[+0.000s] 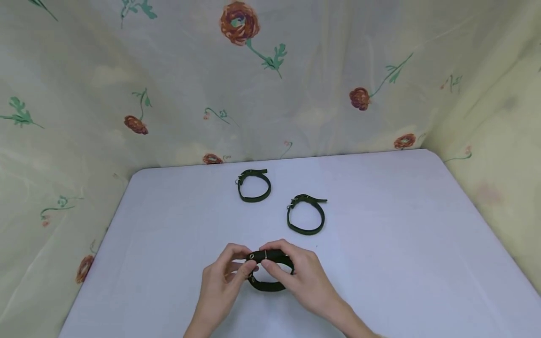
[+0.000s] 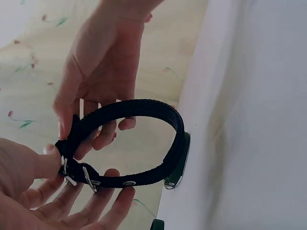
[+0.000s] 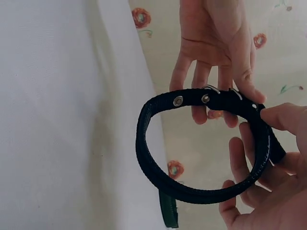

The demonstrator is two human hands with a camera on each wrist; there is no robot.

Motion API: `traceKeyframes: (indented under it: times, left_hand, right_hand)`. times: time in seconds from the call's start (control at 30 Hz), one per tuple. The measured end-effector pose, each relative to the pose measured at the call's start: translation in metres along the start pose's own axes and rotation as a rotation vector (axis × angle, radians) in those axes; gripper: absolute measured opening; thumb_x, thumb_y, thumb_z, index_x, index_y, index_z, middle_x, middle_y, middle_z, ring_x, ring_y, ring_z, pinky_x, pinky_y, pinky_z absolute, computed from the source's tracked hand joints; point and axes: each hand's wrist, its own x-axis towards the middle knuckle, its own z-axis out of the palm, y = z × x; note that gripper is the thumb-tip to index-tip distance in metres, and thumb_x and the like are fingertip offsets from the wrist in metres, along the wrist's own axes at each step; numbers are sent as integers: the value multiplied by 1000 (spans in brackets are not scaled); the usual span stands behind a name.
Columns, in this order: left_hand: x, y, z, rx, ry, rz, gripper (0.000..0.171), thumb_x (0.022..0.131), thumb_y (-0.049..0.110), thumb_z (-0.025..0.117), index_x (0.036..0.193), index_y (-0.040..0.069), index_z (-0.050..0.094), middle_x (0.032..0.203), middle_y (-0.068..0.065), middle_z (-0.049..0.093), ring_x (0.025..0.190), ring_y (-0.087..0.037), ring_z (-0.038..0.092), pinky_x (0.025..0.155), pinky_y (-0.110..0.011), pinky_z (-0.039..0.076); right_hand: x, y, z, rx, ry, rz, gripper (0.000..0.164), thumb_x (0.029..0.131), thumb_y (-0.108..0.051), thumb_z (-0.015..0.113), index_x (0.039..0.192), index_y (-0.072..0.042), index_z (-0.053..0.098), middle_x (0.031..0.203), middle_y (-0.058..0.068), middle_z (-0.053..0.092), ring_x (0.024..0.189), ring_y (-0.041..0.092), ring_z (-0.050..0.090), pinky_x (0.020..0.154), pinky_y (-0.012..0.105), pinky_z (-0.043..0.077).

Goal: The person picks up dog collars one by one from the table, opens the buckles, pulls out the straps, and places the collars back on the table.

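A dark pet collar (image 1: pixel 270 287), closed into a loop, is held up between both hands above the near part of the table. My left hand (image 1: pixel 220 279) pinches it by the metal buckle (image 2: pixel 68 173), thumb on one side and fingers underneath. Opposite it, my right hand (image 1: pixel 307 277) grips the strap close to its free end (image 3: pixel 277 149). Beside the buckle the collar carries a metal ring (image 2: pixel 89 177) and rivets (image 3: pixel 178 101). Two similar dark green collars lie looped on the table: a farther collar (image 1: pixel 254 199) and a nearer collar (image 1: pixel 306 232) to its right.
A white-covered table (image 1: pixel 393 244) with rounded far corners spreads beneath the hands. Pale curtains (image 1: pixel 177 80) printed with flowers hang behind it and along both sides.
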Motion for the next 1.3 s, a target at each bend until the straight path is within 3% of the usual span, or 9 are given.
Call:
traceKeyframes:
  times: [0.17, 0.37, 0.47, 0.53, 0.67, 0.77, 0.9, 1.07, 1.3]
  left_hand:
    - [-3, -5, 3, -53, -20, 44, 13, 109, 16, 64, 118, 10, 58, 113, -15, 79, 94, -30, 83, 76, -30, 67]
    - [-4, -5, 4, -83, -54, 20, 17, 111, 21, 62, 124, 12, 55, 120, -14, 77, 102, -32, 82, 80, -29, 67]
    - [-4, -4, 5, -16, -61, 53, 23, 110, 26, 65, 129, 16, 57, 125, -9, 75, 107, -29, 80, 84, -29, 66]
    - [-3, -3, 6, 72, -44, 121, 25, 108, 27, 67, 130, 18, 59, 123, -4, 75, 108, -23, 79, 86, -31, 66]
    - [-1, -2, 6, 261, 49, 280, 22, 104, 26, 73, 124, 20, 66, 115, 5, 77, 106, -11, 76, 88, -39, 67]
    - [1, -1, 6, 336, 119, 337, 20, 99, 25, 78, 116, 20, 69, 107, 8, 78, 100, -4, 76, 87, -40, 67]
    - [2, 1, 5, 319, 140, 324, 20, 95, 22, 81, 110, 18, 70, 99, 6, 79, 93, -3, 77, 84, -32, 67]
    - [1, 0, 4, 233, 144, 217, 19, 97, 21, 78, 112, 19, 68, 99, 5, 82, 93, -9, 80, 80, -25, 65]
    - [1, -2, 3, 81, 80, 148, 20, 102, 20, 74, 119, 15, 65, 107, 2, 78, 101, -12, 79, 84, -23, 65]
  right_hand:
    - [-1, 1, 2, -45, 27, 45, 23, 106, -35, 70, 126, -23, 73, 117, -9, 81, 110, 9, 77, 96, 32, 62]
    - [-2, -1, 0, -117, 59, 35, 22, 106, -36, 70, 126, -28, 75, 115, -17, 80, 109, 3, 75, 99, 37, 55]
    - [-2, -2, -1, -144, 62, 20, 23, 106, -36, 70, 127, -29, 75, 116, -18, 79, 107, 1, 73, 97, 36, 52]
    - [-1, -3, -2, -153, 51, -6, 24, 106, -35, 70, 128, -28, 75, 117, -19, 79, 107, 0, 71, 96, 35, 52]
    - [0, -6, -1, -182, 31, -65, 23, 107, -32, 70, 129, -26, 75, 121, -18, 79, 109, 1, 70, 96, 34, 52]
    - [0, -7, 0, -202, 33, -95, 23, 107, -31, 70, 128, -25, 75, 121, -18, 78, 111, 2, 70, 96, 34, 52]
    - [0, -7, 0, -207, 45, -90, 22, 106, -30, 72, 127, -24, 75, 119, -18, 79, 109, 1, 70, 96, 35, 53]
    - [-1, -6, -1, -180, 61, -33, 22, 105, -31, 73, 125, -25, 75, 115, -16, 79, 106, 2, 71, 92, 32, 55]
    - [-2, -8, -2, -175, 81, -21, 23, 105, -33, 73, 126, -26, 77, 116, -15, 80, 108, 3, 73, 96, 36, 58]
